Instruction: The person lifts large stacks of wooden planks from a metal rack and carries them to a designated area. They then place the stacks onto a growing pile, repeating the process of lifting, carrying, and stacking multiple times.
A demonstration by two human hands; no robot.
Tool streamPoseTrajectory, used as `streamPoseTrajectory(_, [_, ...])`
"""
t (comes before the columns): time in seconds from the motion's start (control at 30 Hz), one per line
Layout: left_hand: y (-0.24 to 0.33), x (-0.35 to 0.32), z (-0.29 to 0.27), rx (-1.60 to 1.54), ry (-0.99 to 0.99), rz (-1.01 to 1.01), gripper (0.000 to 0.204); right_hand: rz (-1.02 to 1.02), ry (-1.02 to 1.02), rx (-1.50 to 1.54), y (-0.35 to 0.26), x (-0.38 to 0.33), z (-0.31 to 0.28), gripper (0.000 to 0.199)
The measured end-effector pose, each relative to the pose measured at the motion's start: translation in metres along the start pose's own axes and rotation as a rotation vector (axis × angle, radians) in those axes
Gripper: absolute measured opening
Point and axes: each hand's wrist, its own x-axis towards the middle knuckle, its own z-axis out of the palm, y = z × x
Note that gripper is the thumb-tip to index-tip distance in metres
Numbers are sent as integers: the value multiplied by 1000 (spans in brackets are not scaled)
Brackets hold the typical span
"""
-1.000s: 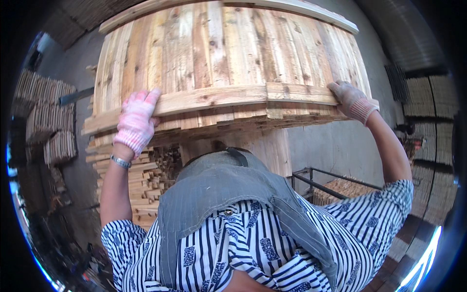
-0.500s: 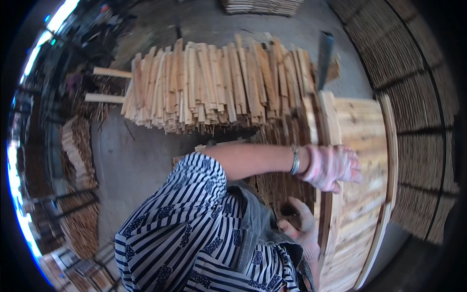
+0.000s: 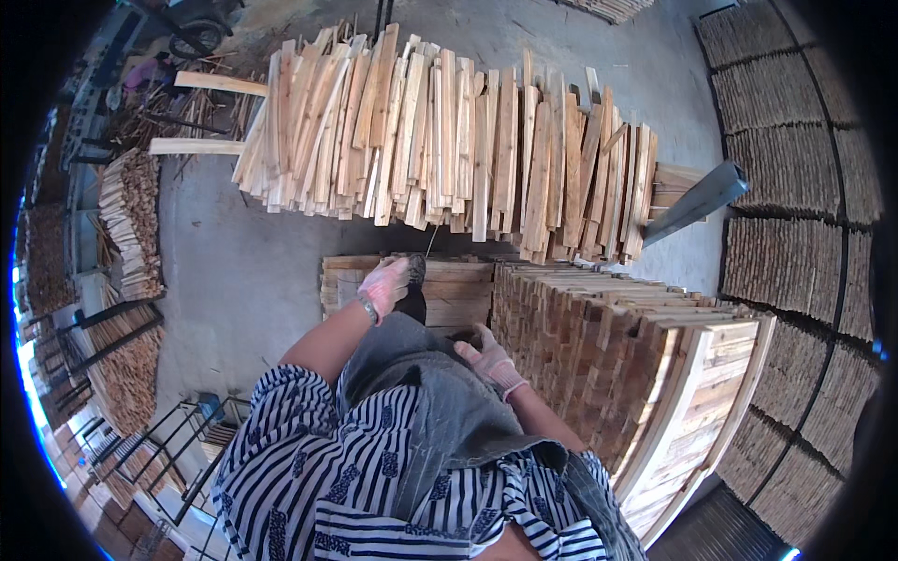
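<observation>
My left hand (image 3: 384, 283), in a pink-and-white knit glove with a bracelet at the wrist, hangs beside my dark shoe (image 3: 413, 271). Its fingers are loosely extended and nothing shows in them. My right hand (image 3: 488, 361), gloved too, is in front of the grey apron (image 3: 458, 425). Thumb and fingers stand apart there, with no object visible between them. To its right rises a tall stack of wooden slats (image 3: 580, 365), topped by a pale board panel (image 3: 706, 393) with edge strips. Ahead lies a wide pile of loose wooden strips (image 3: 421, 140).
A grey metal post (image 3: 697, 201) leans at the pile's right end. Low planks (image 3: 458, 304) lie by my feet. Bundled slat stacks (image 3: 781, 173) line the right side; more wood piles (image 3: 131, 220) and black metal racks (image 3: 173, 449) stand at left, on concrete floor (image 3: 224, 252).
My left hand has swung from over the board panel on the right to beside my shoe. The right hand has moved away from the slat stack. The view has shifted, showing more of the stack.
</observation>
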Motion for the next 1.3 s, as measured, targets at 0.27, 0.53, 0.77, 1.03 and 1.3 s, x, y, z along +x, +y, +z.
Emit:
streamPoseTrajectory(0.27, [-29,165,-131,-221,-101,-84,53,-77,31,499,-35,214,-10,75])
streamPoseTrajectory(0.53, [26,262,-83,-16,199,-25,61,196,224,729,-34,409,-5,88])
streamPoseTrajectory(0.77, [41,290,-3,341,331,153,82,458,393,695,-53,471,-10,101])
streamPoseTrajectory(1.03, [38,310,3,448,270,68,105,187,332,572,-59,469,1,106])
streamPoseTrajectory(1.3, [56,301,-11,420,107,80,101,-120,200,843,-25,489,9,83])
